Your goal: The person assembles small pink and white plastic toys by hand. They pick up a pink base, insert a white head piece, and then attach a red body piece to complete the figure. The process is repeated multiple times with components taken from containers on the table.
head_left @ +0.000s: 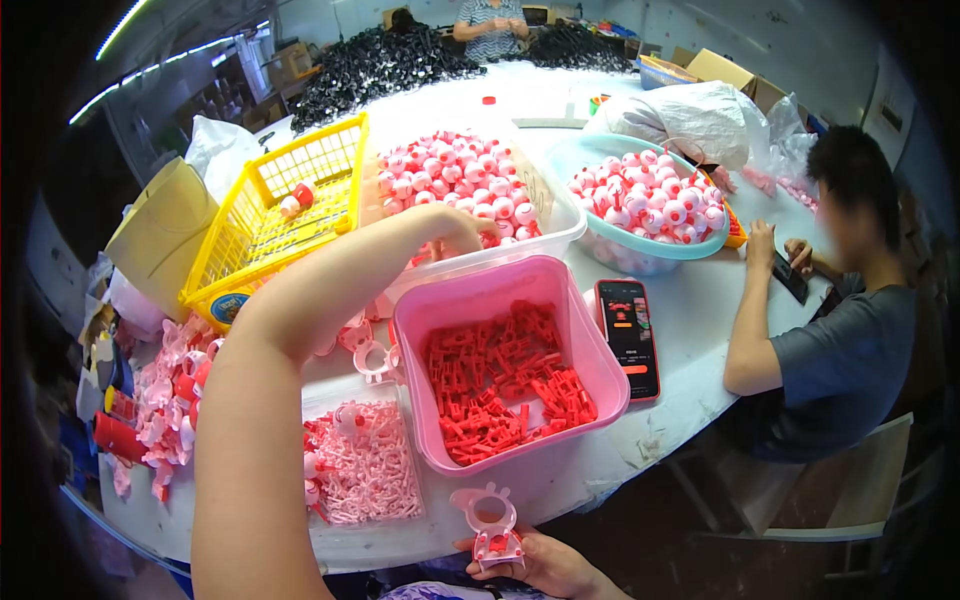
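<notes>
My left arm stretches across the table, and my left hand [452, 229] reaches into the white bin [566, 232] of pink-and-white balls [455, 175]. Its fingers dip among the balls at the near side, their tips partly hidden. Low by the table's front edge, my right hand [552, 566] is closed on a pink plastic piece [492, 528] with an open ring on top and red parts on its base. Between my hands stands a pink tub [520, 452] of small red plastic parts [510, 370]. A clear tray [415, 505] of small light-pink parts [365, 465] sits left of it.
A yellow basket [205, 270] stands at the left, beside piled pink parts [165, 400]. Right of the bin is a light-blue basin [665, 248] of balls. A phone [629, 340] lies by the tub. A co-worker [835, 345] sits at the right; another person [490, 30] is far back.
</notes>
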